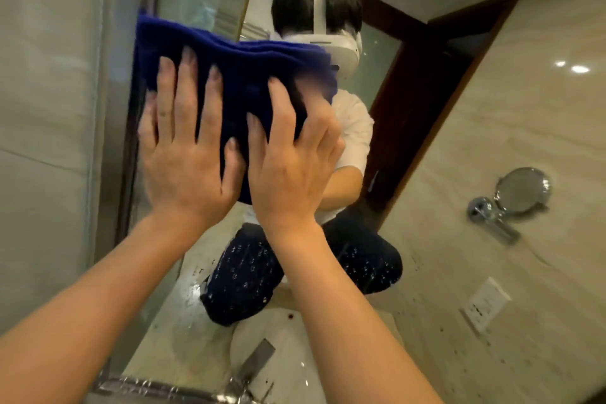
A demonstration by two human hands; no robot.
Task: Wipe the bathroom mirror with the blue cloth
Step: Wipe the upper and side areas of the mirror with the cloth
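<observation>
Both hands are being pressed flat, fingers spread and straight, against the blue cloth [236, 75], which is being held against the bathroom mirror [377, 52]: the left hand [183, 154] on the cloth's left part, the right hand [288, 157] just beside it on the lower right. Nothing is being gripped. The cloth is being kept high on the mirror, near its left edge. Below the cloth, droplets and dark specks are being left on the glass (apparently unwiped). Because the cloth is only being pinned by open palms, it could probably slip from under them or bunch, and streaks could be smeared rather than lifted. The small round mirror [521, 190] on the wall, right of the bathroom mirror, could be knocked by a wide stroke.
</observation>
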